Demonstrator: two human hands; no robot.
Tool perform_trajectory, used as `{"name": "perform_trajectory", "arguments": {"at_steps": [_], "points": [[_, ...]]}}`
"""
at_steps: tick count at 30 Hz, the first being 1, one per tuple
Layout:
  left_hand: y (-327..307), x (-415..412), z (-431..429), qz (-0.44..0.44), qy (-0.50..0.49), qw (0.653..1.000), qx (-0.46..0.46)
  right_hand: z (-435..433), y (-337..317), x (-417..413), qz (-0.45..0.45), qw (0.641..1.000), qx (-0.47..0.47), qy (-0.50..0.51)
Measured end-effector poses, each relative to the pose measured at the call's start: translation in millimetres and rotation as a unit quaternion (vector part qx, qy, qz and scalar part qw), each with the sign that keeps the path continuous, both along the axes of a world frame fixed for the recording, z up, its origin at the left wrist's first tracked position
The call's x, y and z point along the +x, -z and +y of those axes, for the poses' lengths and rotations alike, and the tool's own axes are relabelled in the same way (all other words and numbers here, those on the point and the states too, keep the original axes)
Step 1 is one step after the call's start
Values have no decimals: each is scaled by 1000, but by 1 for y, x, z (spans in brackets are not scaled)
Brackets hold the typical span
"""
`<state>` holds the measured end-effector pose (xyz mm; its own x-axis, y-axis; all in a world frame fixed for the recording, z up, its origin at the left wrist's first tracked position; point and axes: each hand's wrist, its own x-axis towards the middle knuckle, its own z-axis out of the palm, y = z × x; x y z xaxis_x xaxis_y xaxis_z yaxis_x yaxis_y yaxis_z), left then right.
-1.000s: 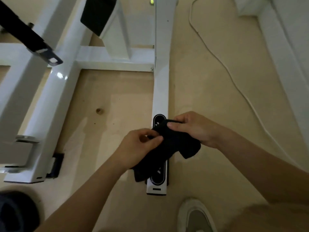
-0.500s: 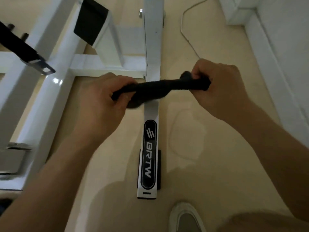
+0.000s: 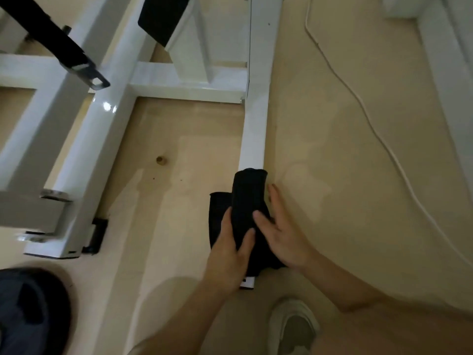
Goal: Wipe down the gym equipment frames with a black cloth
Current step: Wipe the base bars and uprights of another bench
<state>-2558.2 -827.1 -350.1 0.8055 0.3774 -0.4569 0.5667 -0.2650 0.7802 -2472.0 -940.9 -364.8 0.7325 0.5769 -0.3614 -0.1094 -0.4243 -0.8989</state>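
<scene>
Floor [image 3: 332, 129], frame [image 3: 253, 134]: L hand [image 3: 227, 254] holds cloth [image 3: 247, 198].

Black cloth [image 3: 247, 201] covers near end of white frame rail [image 3: 253, 129]; only the rail's tip shows below it (a sliver by the left hand [image 3: 227, 254]). Dark round object [image 3: 30, 311] btm-left is cut by the edge and blurred, can't ID. Shoe [image 3: 294, 326] cropped at btm. Black pad [image 3: 163, 16] and cable [image 3: 369, 119] run off top.

The cloth [image 3: 247, 201] lies over the near end of the frame bar [image 3: 256, 124], my left hand [image 3: 227, 254] on its left side and my right hand [image 3: 284, 239] on its right. A cable [image 3: 384, 147] runs along the floor [image 3: 320, 124] to the right, with my shoe [image 3: 294, 326] nearest me.
</scene>
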Motion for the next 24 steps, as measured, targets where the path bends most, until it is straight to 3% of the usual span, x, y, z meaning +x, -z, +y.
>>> {"name": "perform_trajectory", "arguments": {"at_steps": [3,8,14,21,24], "points": [[12,-14,-17,17,-70,997,-9,28,7,-22,6,997,32,64],[17,-20,-17,41,-60,997,1,32,12,-34,-14,994,66,90],[15,64,18,-21,-16,998,-50,71,28,48,-17,984,77,159],[10,123,29,-71,1,997,16,110,6,157,-151,982,-83,82],[13,109,30,-75,-44,996,-28,107,-3,148,-203,965,-167,15]]}}
